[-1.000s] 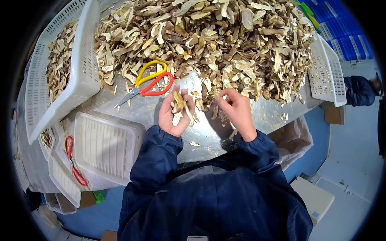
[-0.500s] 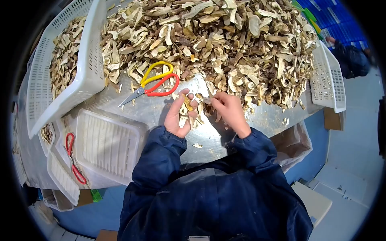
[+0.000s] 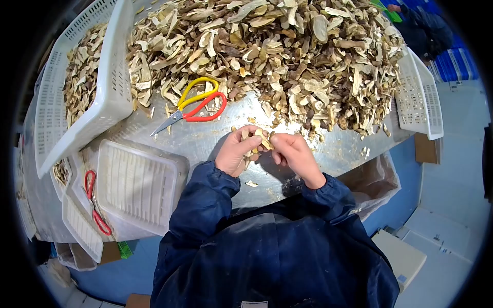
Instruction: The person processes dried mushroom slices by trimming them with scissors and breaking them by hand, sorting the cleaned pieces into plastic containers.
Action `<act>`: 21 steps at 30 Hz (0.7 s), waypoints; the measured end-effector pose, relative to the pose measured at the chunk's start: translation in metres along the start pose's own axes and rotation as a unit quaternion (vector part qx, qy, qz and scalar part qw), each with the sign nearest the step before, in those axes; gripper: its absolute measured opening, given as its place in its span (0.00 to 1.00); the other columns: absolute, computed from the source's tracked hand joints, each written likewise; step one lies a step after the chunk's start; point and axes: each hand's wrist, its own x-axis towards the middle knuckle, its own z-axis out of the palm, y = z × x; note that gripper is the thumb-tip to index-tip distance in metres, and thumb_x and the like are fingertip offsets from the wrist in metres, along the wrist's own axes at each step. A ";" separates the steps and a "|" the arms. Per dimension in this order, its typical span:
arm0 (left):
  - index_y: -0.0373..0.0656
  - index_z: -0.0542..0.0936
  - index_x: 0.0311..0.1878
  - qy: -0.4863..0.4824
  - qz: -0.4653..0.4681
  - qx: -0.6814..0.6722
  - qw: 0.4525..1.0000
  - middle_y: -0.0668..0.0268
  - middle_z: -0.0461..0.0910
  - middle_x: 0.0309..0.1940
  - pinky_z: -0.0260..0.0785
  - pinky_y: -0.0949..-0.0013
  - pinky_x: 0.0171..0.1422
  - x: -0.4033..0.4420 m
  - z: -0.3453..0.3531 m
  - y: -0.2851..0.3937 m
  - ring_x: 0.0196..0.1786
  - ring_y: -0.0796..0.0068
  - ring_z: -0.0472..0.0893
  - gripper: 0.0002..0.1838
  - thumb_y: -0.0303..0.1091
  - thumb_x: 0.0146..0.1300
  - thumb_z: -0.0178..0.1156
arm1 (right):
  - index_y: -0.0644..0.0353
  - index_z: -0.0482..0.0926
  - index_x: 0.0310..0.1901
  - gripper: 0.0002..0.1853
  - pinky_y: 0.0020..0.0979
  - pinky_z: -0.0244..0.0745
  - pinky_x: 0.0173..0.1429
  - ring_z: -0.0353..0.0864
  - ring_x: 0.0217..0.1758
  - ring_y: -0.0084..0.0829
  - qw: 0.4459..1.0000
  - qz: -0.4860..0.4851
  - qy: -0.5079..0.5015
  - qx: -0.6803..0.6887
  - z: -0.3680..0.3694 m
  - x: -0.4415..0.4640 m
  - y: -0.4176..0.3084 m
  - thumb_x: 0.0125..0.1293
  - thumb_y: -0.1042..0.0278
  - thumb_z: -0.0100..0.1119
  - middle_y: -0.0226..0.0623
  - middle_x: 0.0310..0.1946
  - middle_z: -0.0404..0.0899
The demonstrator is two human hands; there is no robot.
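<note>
My left hand (image 3: 237,151) is closed around a few pale dried mushroom slices (image 3: 264,139), its thumb on top of them. Fingers of my right hand (image 3: 297,155) pinch the right edge of the same slices, so both hands meet over the metal table. Beyond them lies a big heap of dried mushroom slices (image 3: 267,61). To the upper left of my hands, scissors with one yellow and one red handle (image 3: 205,108) rest on the table, blades pointing left.
A white perforated basket (image 3: 110,82) holding slices stands tilted at left. Nearer are a shallow ribbed tray (image 3: 138,179) and red-handled scissors (image 3: 91,200). Another white basket (image 3: 418,97) sits at the right edge, above a lined bin (image 3: 377,185). A co-worker's dark sleeve (image 3: 426,31) shows at upper right.
My hands have come together, and the left has turned and closed over the slices. My right hand has moved down a little to meet it. The co-worker's arm has shifted upward and left in view.
</note>
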 end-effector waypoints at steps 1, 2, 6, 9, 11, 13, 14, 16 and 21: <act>0.42 0.75 0.45 0.003 0.004 -0.005 1.000 0.69 0.77 0.33 0.64 0.82 0.29 0.000 0.000 0.000 0.32 0.84 0.75 0.10 0.34 0.63 0.60 | 0.61 0.78 0.33 0.16 0.19 0.61 0.24 0.66 0.18 0.16 0.997 0.029 0.004 0.068 0.000 -0.001 -0.001 0.71 0.58 0.50 0.26 0.17 0.74; 0.42 0.75 0.45 0.006 0.005 -0.014 1.000 0.69 0.76 0.33 0.64 0.82 0.29 0.000 0.000 0.000 0.31 0.84 0.75 0.10 0.34 0.63 0.60 | 0.61 0.78 0.34 0.13 0.19 0.61 0.24 0.67 0.18 0.15 0.996 0.022 0.003 0.089 -0.001 0.000 0.002 0.71 0.60 0.50 0.26 0.17 0.74; 0.43 0.74 0.45 0.021 0.005 -0.035 0.999 0.70 0.75 0.31 0.64 0.82 0.29 0.001 0.002 -0.001 0.31 0.84 0.74 0.09 0.33 0.63 0.60 | 0.60 0.77 0.38 0.08 0.17 0.62 0.25 0.69 0.21 0.14 0.997 -0.006 0.005 0.078 0.005 -0.002 0.009 0.69 0.65 0.53 0.24 0.20 0.74; 0.43 0.75 0.45 0.025 0.000 -0.004 1.000 0.71 0.75 0.31 0.64 0.81 0.30 0.000 0.003 -0.001 0.31 0.85 0.74 0.09 0.32 0.63 0.60 | 0.62 0.76 0.35 0.07 0.18 0.62 0.26 0.68 0.22 0.14 0.998 -0.040 0.037 0.009 0.011 -0.001 0.012 0.66 0.67 0.54 0.24 0.20 0.73; 0.43 0.75 0.45 0.032 0.011 0.026 0.999 0.71 0.75 0.31 0.64 0.81 0.30 0.000 0.006 0.000 0.31 0.85 0.73 0.09 0.32 0.63 0.60 | 0.63 0.75 0.31 0.06 0.22 0.60 0.24 0.64 0.20 0.15 0.991 -0.098 0.070 -0.056 0.013 0.004 0.021 0.63 0.70 0.55 0.26 0.17 0.71; 0.43 0.75 0.44 0.044 0.037 0.054 0.997 0.72 0.75 0.31 0.63 0.81 0.30 0.000 0.012 -0.001 0.32 0.85 0.73 0.09 0.31 0.62 0.60 | 0.64 0.74 0.30 0.05 0.23 0.59 0.24 0.63 0.19 0.17 0.982 -0.132 0.080 -0.110 0.014 0.003 0.016 0.60 0.73 0.55 0.29 0.17 0.69; 0.44 0.76 0.44 0.038 0.034 0.059 0.997 0.72 0.75 0.32 0.63 0.81 0.29 0.001 0.010 -0.002 0.31 0.85 0.73 0.09 0.31 0.62 0.61 | 0.65 0.74 0.30 0.04 0.24 0.59 0.24 0.62 0.19 0.18 0.976 -0.148 0.085 -0.137 0.014 0.002 0.013 0.58 0.74 0.54 0.31 0.16 0.69; 0.45 0.76 0.43 0.026 0.027 0.069 0.997 0.73 0.76 0.33 0.61 0.82 0.28 0.002 0.003 -0.007 0.31 0.86 0.73 0.09 0.31 0.61 0.63 | 0.65 0.74 0.29 0.03 0.25 0.60 0.24 0.63 0.19 0.20 0.965 -0.172 0.100 -0.169 0.018 0.002 0.008 0.57 0.74 0.54 0.33 0.16 0.68; 0.45 0.74 0.43 -0.001 -0.025 -0.153 0.988 0.69 0.74 0.38 0.66 0.80 0.28 0.004 -0.016 -0.004 0.34 0.81 0.73 0.06 0.34 0.65 0.58 | 0.65 0.76 0.30 0.07 0.23 0.60 0.25 0.65 0.19 0.18 0.973 -0.190 -0.005 -0.132 0.010 0.003 0.001 0.60 0.70 0.57 0.29 0.16 0.69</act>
